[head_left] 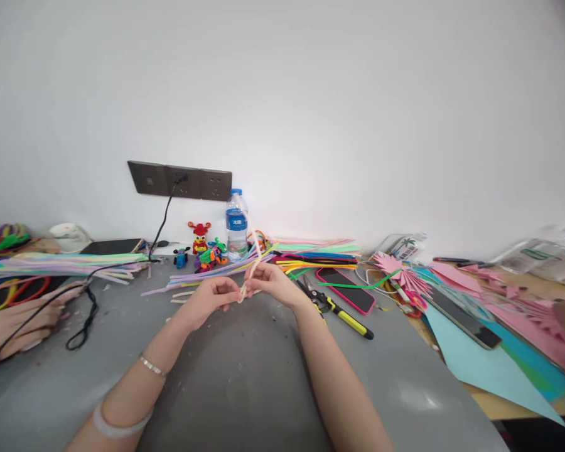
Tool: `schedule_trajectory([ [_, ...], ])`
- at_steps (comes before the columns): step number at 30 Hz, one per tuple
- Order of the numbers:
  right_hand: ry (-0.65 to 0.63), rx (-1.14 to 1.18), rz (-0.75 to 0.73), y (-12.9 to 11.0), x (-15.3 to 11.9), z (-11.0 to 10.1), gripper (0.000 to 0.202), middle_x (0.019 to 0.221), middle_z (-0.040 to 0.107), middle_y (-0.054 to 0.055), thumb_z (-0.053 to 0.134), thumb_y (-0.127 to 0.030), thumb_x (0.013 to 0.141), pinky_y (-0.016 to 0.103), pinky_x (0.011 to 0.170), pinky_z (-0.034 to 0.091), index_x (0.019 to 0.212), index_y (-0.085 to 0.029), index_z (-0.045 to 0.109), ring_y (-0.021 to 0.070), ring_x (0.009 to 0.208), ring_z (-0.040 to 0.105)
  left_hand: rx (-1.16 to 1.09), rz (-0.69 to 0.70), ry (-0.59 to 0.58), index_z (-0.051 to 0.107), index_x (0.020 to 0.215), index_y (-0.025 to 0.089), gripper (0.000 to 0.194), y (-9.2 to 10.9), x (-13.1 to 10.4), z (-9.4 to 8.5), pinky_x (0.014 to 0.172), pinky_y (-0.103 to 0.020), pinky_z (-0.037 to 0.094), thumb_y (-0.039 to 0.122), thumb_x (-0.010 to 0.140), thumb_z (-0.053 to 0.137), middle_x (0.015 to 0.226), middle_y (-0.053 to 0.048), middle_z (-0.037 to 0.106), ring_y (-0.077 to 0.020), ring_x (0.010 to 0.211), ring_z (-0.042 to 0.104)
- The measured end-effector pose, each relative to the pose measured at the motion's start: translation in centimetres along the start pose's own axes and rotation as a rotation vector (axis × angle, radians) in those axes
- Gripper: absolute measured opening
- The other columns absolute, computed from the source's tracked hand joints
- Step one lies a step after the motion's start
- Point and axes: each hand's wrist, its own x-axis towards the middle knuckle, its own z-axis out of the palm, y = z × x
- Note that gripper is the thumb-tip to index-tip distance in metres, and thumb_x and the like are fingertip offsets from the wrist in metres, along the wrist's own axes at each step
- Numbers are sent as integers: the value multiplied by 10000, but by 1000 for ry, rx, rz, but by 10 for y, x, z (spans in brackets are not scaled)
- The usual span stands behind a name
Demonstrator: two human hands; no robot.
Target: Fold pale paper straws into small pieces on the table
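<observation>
A pale cream pipe cleaner rises from between my hands, its long free end bent upward in front of the water bottle. My left hand pinches its lower, looped part with thumb and fingers. Close against it, my right hand is closed on the same pipe cleaner, slightly higher. The fingertips of both hands nearly touch above the grey table. Short cream pieces lie just left of my left hand.
Behind my hands lie bundles of coloured pipe cleaners and small figures. Yellow-handled pliers and a pink-edged phone lie right. Another person's hand rests left beside a black cable. Blue paper lies far right.
</observation>
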Motion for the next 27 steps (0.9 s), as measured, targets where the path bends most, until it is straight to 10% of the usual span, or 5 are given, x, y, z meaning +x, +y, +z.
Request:
schedule_trajectory([
  [12,166,38,-176,4,5,5,210,688,682,8,732,-348,757,276,701,519,776,-168,626,146,658,666,207,421,441,705,772,187,145,-7,5,1,581,-237,483,295,687,751,649,-9,656,-146,592,597],
  [27,182,42,-213,0,5,7,165,676,703,10,740,-308,750,268,689,533,763,-173,646,146,657,681,253,570,477,762,741,211,56,-9,4,-2,621,-267,552,234,701,731,710,-36,725,-175,624,672],
])
